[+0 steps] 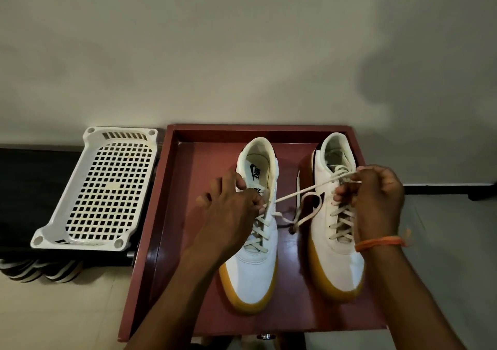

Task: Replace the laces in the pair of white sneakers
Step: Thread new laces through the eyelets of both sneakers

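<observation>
The left hand (231,201) hovers over the left sneaker (254,231), fingers curled, pinching one end of a cream lace (298,192) near the shoe's tongue. The right hand (373,199) sits over the right sneaker (336,215), fingers curled around the other part of the same lace, close to the upper eyelets. The lace runs taut between the two hands, crossing the gap between the shoes, while a loose loop of it hangs down between them and touches the tray floor. An orange thread band (380,243) circles the right wrist.

Both sneakers are white with tan soles, standing side by side, toes toward the camera, heels toward the wall. Each has crisscrossed lacing over its lower eyelets. They rest in a dark red wooden tray (161,215) with raised edges.

Just left of the tray lies a white perforated plastic shelf (105,188), tilted on a black surface (27,188). Below that, striped black-and-white items (40,271) lie on the pale floor.
</observation>
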